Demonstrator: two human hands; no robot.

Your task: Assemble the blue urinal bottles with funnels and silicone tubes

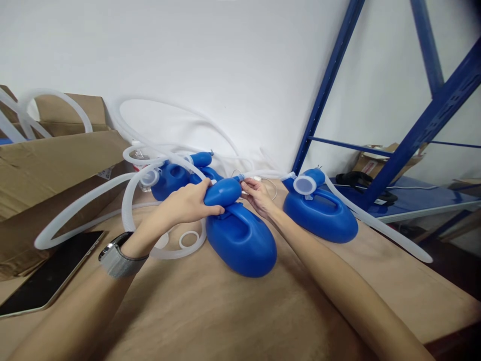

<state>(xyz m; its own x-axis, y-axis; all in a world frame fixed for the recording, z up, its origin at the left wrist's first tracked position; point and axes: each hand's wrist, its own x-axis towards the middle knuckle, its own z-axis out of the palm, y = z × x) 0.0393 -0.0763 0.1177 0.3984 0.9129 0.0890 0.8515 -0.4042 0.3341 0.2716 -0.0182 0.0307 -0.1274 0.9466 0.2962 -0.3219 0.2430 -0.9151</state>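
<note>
A blue plastic bottle [248,245] with a moulded handle lies on the brown table, its rounded neck piece pointing away to the right. Wrapped round that neck piece from the left is my left hand [190,203], thumb on the near side. My right hand [257,195] pinches at the small tip of the neck piece; what is between its fingers is too small to make out. A thin pale loop of cord or wire [275,188] shows just beyond the right fingers. Another blue bottle [319,215] with a white round opening lies to the right.
More blue bottles [171,178] and looping translucent hoses [128,200] lie at the back left. A cardboard box [60,175] and a black tablet [52,271] are at the left. One hose [379,228] extends right, near a blue metal shelf [413,200]. A white ring [189,239] lies nearby.
</note>
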